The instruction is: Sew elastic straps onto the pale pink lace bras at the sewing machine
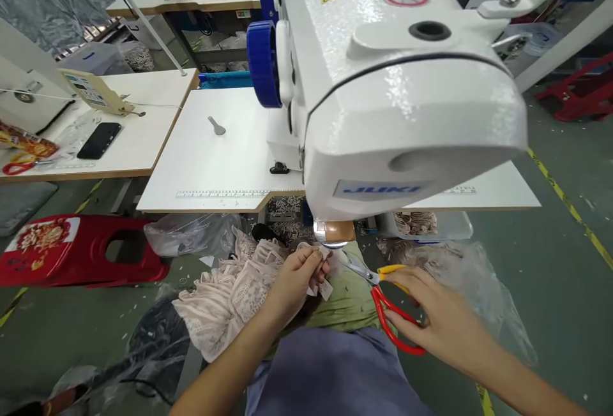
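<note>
My left hand (306, 270) is closed in a pinch on the edge of a pale pink lace garment (242, 288), just below the sewing machine's head. White tags (325, 289) hang beneath those fingers. The rest of the lace lies bunched to the left, across my lap. In my right hand (431, 307) is a pair of scissors (395, 326) with one red and one yellow handle. Its metal blades point left toward the pinched lace, their tips close to my left fingertips. Whether the blades touch the fabric I cannot tell.
A white sewing machine (407, 122) overhangs my hands, its white table (220, 167) in front of me. A red stool (86, 250) stands at left. Clear plastic bags (479, 295) and a bin of lace pieces (453, 226) lie at right. Another worktable holds a black phone (99, 140).
</note>
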`<state>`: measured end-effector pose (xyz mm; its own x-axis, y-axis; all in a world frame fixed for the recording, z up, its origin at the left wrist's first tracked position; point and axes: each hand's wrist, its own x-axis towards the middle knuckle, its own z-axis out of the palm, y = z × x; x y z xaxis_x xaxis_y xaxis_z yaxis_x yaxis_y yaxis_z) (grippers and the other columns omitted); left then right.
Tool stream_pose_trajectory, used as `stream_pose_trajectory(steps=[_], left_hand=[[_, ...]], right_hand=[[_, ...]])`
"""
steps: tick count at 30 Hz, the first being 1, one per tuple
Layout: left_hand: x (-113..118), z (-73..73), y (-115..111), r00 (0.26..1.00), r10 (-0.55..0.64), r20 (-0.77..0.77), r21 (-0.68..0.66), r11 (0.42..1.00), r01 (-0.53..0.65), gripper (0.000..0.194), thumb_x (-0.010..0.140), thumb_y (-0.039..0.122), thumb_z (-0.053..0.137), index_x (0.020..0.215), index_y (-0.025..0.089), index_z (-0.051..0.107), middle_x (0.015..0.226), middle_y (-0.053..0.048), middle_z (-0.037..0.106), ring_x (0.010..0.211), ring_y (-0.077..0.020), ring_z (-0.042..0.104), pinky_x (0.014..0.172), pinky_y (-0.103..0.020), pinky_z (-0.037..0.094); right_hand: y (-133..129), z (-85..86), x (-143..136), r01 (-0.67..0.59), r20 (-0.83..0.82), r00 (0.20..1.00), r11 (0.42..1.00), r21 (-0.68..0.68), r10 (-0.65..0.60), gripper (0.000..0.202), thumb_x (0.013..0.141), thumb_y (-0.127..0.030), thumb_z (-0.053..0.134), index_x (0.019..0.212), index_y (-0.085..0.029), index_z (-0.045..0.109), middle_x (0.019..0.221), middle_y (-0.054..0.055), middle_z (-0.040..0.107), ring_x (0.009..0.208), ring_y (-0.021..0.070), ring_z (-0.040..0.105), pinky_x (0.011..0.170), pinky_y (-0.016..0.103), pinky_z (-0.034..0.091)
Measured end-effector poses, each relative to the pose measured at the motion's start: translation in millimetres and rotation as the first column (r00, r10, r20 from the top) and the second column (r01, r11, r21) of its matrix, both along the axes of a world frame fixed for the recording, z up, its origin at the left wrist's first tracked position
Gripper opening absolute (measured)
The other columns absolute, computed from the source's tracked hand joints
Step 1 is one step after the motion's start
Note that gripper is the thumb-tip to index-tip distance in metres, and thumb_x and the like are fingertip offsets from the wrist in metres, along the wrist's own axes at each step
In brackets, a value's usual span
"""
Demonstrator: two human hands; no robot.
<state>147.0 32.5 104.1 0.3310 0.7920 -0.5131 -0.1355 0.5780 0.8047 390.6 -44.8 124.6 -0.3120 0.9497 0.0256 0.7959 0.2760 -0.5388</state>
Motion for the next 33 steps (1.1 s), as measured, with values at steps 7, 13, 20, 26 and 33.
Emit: stream_pose_trajectory(steps=[7,13,20,26,33], left_hand=[[0,-3.4,-2,0.995,-0.053,-0.088,0.075,0.995,0.059,0.032,0.077,0.046,0.065,0.066,0.017,0.06,0.066,-0.001,0.059,0.058,-0.0115,0.045,0.057,-0.025,0.034],[-4,-3.8,1,1.0,-0.003,-0.03,0.006,1.0,0.003,0.024,0.072,0.04,0.062,0.064,0.017,0.058,0.06,0.001,0.054,0.052,-0.0097,0.04,0.051,-0.024,0.031],[-9,-8.1,3,0.998,0.065,0.018,-0.003,0.998,-0.065,0.049,0.064,0.062,0.073,0.061,0.017,0.052,0.051,0.007,0.039,0.047,-0.006,0.029,0.046,-0.021,0.022],[-9,-1.1,1,0.997,0.038,-0.072,0.107,0.994,-0.03,0.045,0.072,0.056,0.072,0.059,0.018,0.053,0.056,0.003,0.047,0.052,-0.0086,0.038,0.052,-0.022,0.031],[-13,-4.3,1,0.984,0.032,-0.177,0.178,0.984,0.0,0.041,0.077,0.053,0.066,0.059,0.018,0.055,0.057,0.002,0.05,0.054,-0.0108,0.041,0.053,-0.024,0.031]], right_hand=[[23,-10.4,-25,-0.062,-0.033,0.998,0.998,0.014,0.063,0.027,0.089,-0.025,0.055,0.116,-0.022,0.058,0.107,0.01,0.068,0.073,0.0204,0.068,0.054,0.03,0.054],[18,-9.5,-10,-0.039,-0.144,0.989,0.991,-0.125,0.021,0.027,0.091,-0.024,0.051,0.116,-0.028,0.061,0.087,0.003,0.069,0.055,0.0156,0.061,0.046,0.027,0.047],[14,-2.2,-22,0.015,-0.254,0.965,0.981,-0.195,-0.066,0.035,0.075,-0.02,0.059,0.109,-0.027,0.058,0.087,0.003,0.063,0.055,0.0154,0.057,0.047,0.028,0.048],[27,-1.8,-40,0.007,-0.238,0.968,0.958,-0.287,-0.078,0.032,0.076,-0.025,0.061,0.108,-0.026,0.059,0.092,0.005,0.065,0.056,0.0164,0.056,0.048,0.029,0.047],[38,-8.7,-41,0.007,-0.23,0.969,0.939,-0.345,-0.091,0.03,0.082,-0.029,0.058,0.112,-0.027,0.064,0.104,0.006,0.07,0.058,0.0161,0.059,0.051,0.029,0.047]])
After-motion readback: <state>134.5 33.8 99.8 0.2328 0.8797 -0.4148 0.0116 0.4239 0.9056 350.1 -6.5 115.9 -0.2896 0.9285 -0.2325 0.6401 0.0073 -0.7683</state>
